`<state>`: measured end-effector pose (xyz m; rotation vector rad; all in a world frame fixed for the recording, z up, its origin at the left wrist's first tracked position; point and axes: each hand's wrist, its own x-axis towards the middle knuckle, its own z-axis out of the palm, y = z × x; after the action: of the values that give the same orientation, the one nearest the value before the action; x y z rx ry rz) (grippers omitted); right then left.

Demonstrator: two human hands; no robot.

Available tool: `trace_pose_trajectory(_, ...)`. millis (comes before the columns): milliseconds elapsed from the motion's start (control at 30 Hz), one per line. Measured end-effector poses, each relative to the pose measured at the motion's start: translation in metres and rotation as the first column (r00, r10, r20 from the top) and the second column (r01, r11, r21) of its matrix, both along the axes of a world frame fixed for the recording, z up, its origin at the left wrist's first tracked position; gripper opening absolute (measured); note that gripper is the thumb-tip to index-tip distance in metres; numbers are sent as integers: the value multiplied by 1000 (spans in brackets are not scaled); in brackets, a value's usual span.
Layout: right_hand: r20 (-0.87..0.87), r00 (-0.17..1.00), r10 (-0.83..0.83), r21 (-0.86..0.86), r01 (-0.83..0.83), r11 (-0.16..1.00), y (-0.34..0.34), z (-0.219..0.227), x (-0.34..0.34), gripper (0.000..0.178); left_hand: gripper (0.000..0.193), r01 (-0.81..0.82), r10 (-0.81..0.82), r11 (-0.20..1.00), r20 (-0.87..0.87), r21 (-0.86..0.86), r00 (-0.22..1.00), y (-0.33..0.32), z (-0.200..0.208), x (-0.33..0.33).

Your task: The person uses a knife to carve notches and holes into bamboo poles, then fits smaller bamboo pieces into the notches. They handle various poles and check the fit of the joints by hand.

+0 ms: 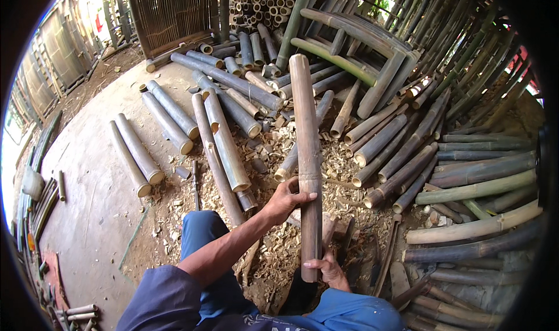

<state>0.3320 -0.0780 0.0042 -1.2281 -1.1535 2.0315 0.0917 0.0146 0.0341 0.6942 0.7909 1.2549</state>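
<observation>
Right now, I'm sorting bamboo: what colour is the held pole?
The pole is greyish brown, clearest in the head view.

Hands (285, 201) (332, 270) partly hidden behind bamboo pole (307, 127).

Daylight fills the scene, strongest from the left and upper left, where the outdoors beyond the left fence (43, 80) is washed out to white. The floor (87, 173) on that side looks pale and bright. Thin light comes through gaps in the right fence (466, 57), leaving small glaring spots near its foot, while the lower right is dimmer. Soft shadow gathers between the trouser legs (355, 310). The bamboo pole (305, 127) and wood shavings (343, 203) appear reasonably sharp, with little motion blur. Fisheye distortion bends lines toward the rim, black fills the corners, and bluish fringing edges the left.
</observation>
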Motion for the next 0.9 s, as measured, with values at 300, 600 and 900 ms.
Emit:
trace_pose_trajectory(300,170,979,-108,358,41,933,-10,-44,-8,80,62,99,-101,995,169,22,980,-1,-13,-11)
trace_pose_trajectory(600,339,882,-328,592,71,803,-25,-14,-38,73,62,-42,46,998,97,-48,994,-4,-4,2)
trace_pose_trajectory(900,-163,985,-49,-139,26,990,13,23,4,18,60,-12,38,985,146,-173,989,8,4,-21)
